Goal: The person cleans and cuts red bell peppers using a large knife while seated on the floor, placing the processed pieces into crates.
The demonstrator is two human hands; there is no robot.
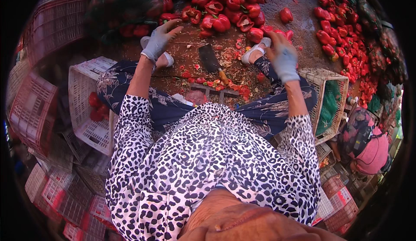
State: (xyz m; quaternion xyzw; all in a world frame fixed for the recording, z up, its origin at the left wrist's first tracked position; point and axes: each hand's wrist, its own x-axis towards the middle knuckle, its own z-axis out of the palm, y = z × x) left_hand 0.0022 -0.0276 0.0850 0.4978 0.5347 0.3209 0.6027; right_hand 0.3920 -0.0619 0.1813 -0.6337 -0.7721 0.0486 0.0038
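My left hand (162, 41), in a pale glove with bare fingertips, is raised over my left shoe with its fingers apart and nothing in them. My right hand (283, 56), gloved alike and blurred, hovers beside my right shoe; whether its fingers touch anything cannot be made out. Between my feet lies a cleaver (209, 58) with a wooden handle, flat on the floor among pepper seeds and scraps. Red bell peppers (221, 23) are heaped just beyond, some of them cut open. One whole red pepper (286, 15) lies apart on the wet floor.
A white plastic crate (78, 111) holding several red peppers stands at my left. At my right is a crate (344, 101) with green netting. More peppers (341, 32) are piled at the far right. A co-worker in pink (373, 153) is at the lower right. Stacked crates (32, 111) fill the left.
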